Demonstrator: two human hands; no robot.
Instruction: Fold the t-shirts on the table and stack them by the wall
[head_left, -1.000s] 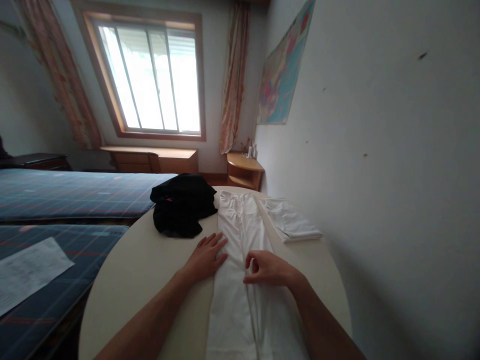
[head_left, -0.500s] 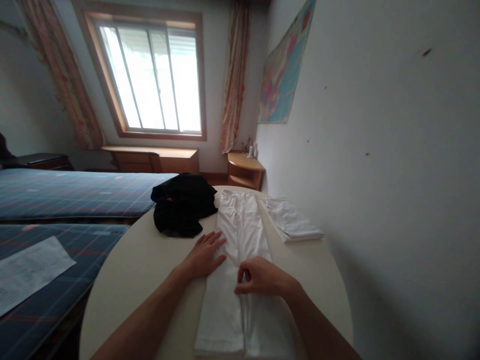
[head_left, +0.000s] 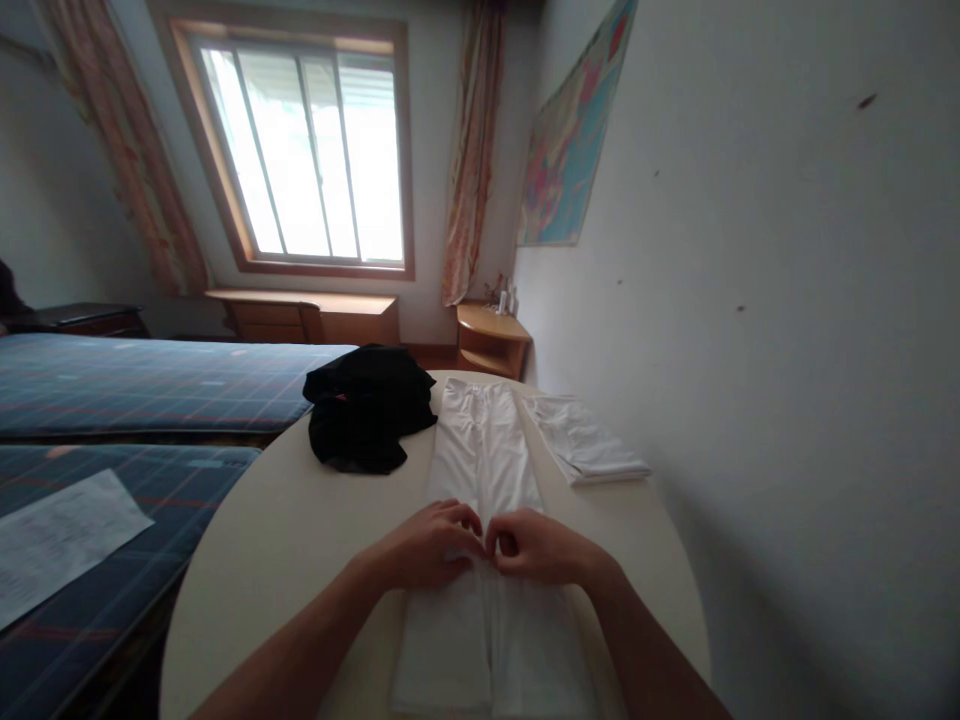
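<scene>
White trousers (head_left: pixel 480 450) lie lengthwise on the round table, waistband at the far end and the two legs side by side toward me. My left hand (head_left: pixel 436 540) rests over the left leg, its fingers curled in and pinching the cloth near the inner edge. Close beside it, my right hand (head_left: pixel 541 545) pinches the cloth at the right leg's inner edge with thumb and forefinger. The fingertips of both hands nearly meet over the gap between the legs. A folded white garment (head_left: pixel 589 440) lies to the right, and a crumpled black garment (head_left: pixel 371 410) to the left.
The cream round table (head_left: pixel 247 560) stands close to the white wall (head_left: pixel 787 400) on the right. Plaid mattresses (head_left: pixel 165 385) are at the left, one with a paper sheet (head_left: pixel 67 540) on it. A small corner shelf (head_left: pixel 491 325) stands beyond the table.
My left hand has moved right and slightly nearer, from lying spread at the trousers' left edge to curled fingers at the middle. My right hand has shifted slightly right, still pinching.
</scene>
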